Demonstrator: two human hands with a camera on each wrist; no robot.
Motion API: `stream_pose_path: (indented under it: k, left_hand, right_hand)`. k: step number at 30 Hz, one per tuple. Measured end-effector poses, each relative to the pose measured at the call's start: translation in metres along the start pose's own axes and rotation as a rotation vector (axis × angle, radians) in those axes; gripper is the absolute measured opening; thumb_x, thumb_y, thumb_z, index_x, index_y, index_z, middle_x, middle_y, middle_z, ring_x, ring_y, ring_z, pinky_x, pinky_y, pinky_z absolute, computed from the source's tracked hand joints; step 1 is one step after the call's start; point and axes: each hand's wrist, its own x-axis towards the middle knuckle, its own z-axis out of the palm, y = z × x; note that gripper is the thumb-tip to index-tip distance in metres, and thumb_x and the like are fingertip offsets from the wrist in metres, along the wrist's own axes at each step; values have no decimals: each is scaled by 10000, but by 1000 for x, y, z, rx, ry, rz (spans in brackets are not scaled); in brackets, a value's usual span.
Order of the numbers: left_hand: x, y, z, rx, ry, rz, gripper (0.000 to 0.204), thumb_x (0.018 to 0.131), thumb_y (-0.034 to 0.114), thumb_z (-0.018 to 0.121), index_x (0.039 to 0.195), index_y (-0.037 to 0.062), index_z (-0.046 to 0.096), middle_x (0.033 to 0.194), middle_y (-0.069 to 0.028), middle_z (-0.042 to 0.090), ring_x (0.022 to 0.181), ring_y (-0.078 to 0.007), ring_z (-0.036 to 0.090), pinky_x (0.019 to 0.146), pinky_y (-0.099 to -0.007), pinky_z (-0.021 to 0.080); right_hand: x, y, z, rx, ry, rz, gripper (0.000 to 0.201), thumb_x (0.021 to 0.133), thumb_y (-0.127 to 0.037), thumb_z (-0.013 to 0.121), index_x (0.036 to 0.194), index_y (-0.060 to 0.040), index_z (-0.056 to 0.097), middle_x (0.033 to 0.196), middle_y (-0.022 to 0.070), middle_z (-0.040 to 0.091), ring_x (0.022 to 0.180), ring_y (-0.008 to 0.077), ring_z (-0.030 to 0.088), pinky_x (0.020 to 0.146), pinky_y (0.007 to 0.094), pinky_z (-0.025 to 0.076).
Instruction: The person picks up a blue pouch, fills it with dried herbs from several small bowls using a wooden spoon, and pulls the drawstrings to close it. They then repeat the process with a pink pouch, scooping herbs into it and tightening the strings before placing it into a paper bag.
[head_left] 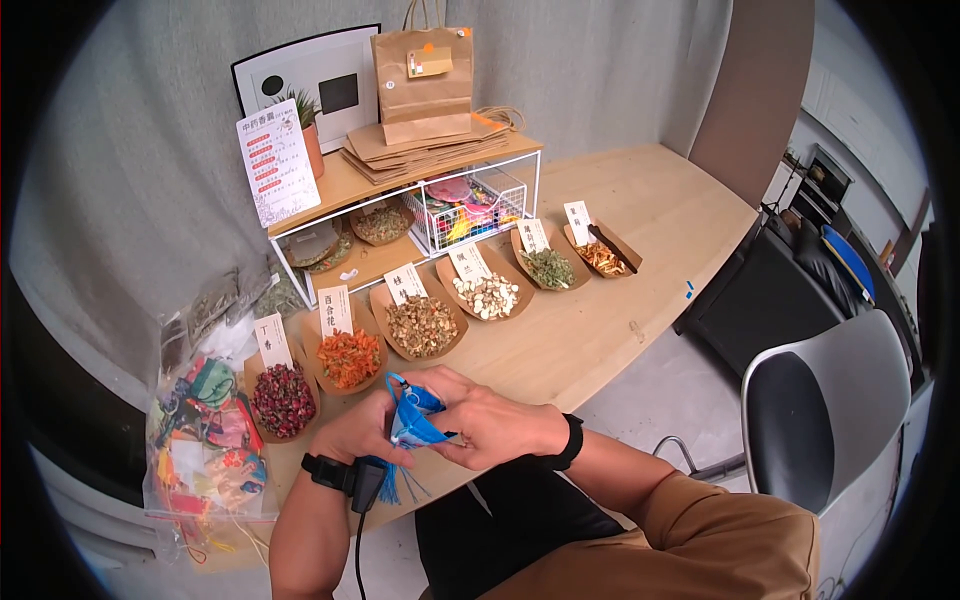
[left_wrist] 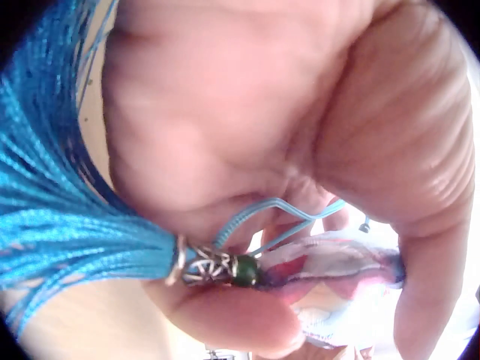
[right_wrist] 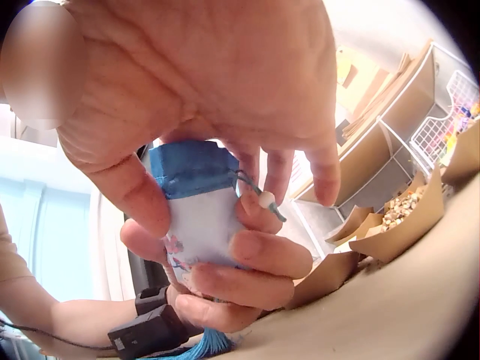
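Observation:
Both hands are on a small drawstring pouch (head_left: 418,428) in front of the body, over the table's near edge. My left hand (head_left: 350,430) grips the pouch's body, fingers curled round its pale, flower-printed side. At the blue top edge (right_wrist: 193,166) my right hand (head_left: 512,425) pinches the fabric with its thumb and fingers. A cord with a white bead (right_wrist: 267,199) hangs beside the mouth. In the left wrist view, a blue tassel (left_wrist: 97,240) with a metal cap and a green bead (left_wrist: 246,271) hangs from the pouch. The pouch's inside is hidden.
Paper trays in a row hold rosebuds (head_left: 283,400), orange petals (head_left: 348,358) and other dried herbs (head_left: 420,325), with label cards. A plastic bag of colourful pouches (head_left: 210,430) lies left. Behind stands a shelf (head_left: 420,165) with paper bags (head_left: 425,85). A chair (head_left: 830,410) is right.

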Motion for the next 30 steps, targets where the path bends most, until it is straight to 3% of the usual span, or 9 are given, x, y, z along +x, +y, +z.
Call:
stream_pose_path:
  k: [4, 7, 10, 12, 14, 19, 20, 24, 30]
  left_hand:
    - [2, -5, -2, 52, 19, 22, 966, 508, 151, 952, 1320, 59, 436, 1228, -22, 543, 1143, -129, 523, 975, -293, 421]
    - [0, -1, 4, 80, 103, 40, 895, 516, 163, 954, 1268, 48, 481, 1139, -11, 581, 1050, -116, 554, 911, -282, 453]
    - [-2, 4, 2, 101, 136, -13, 791, 539, 172, 950, 1190, 26, 524, 1005, 3, 621, 910, -96, 585, 814, -259, 487]
    - [-1, -1, -2, 95, 111, -18, 772, 544, 159, 946, 1174, 18, 522, 972, -5, 626, 876, -94, 590, 785, -257, 496]
    - [-1, -1, -2, 104, 123, -25, 755, 545, 151, 944, 1156, 12, 523, 966, -17, 627, 872, -101, 592, 788, -259, 495]
    - [-1, 3, -1, 141, 138, -35, 742, 553, 112, 932, 1151, 11, 505, 988, -35, 623, 887, -117, 596, 797, -265, 494]
    - [-1, 1, 0, 123, 146, -38, 746, 555, 103, 930, 1157, 12, 499, 996, -37, 621, 892, -118, 595, 801, -266, 494]
    - [-2, 6, 6, 74, 185, -8, 697, 546, 82, 927, 1113, 31, 524, 939, -27, 633, 838, -111, 606, 747, -272, 503]
    - [-2, 6, 0, 101, 135, -71, 752, 557, 80, 924, 1167, 15, 488, 1018, -33, 608, 920, -125, 592, 824, -276, 487]
  right_hand:
    - [1, -5, -1, -45, -34, 9, 333, 691, -44, 712, 1020, -40, 661, 1416, 221, 364, 1252, 422, 409, 1041, 441, 370]
    - [2, -12, -13, 48, 125, 22, 320, 691, -46, 697, 1008, -29, 652, 1376, 192, 423, 1228, 378, 451, 1024, 415, 386]
    - [-5, 5, -45, -89, 314, 154, 244, 696, -49, 678, 938, -25, 666, 1259, 180, 534, 1092, 324, 556, 910, 384, 470]
    - [-16, 37, -70, -130, 534, 369, 149, 728, -64, 684, 871, -25, 681, 992, 143, 660, 846, 261, 641, 744, 341, 523]
    - [-28, 75, -103, -385, 655, 451, 63, 766, -63, 679, 807, -15, 687, 711, 84, 651, 604, 167, 591, 581, 279, 482]
    - [-64, 152, -153, -792, 360, 842, 121, 772, -144, 666, 800, -41, 724, 712, 127, 685, 651, 257, 669, 635, 341, 535]
    - [-67, 158, -154, -801, 321, 887, 108, 750, -131, 639, 767, -81, 733, 770, 139, 698, 719, 327, 676, 689, 403, 551]
    - [-69, 172, -150, -827, 202, 998, 130, 748, -131, 617, 776, -116, 743, 823, 161, 700, 797, 329, 681, 718, 416, 554]
    - [-58, 169, -146, -849, 104, 1154, 147, 733, -177, 650, 831, -129, 748, 888, 149, 707, 850, 321, 686, 750, 415, 556]
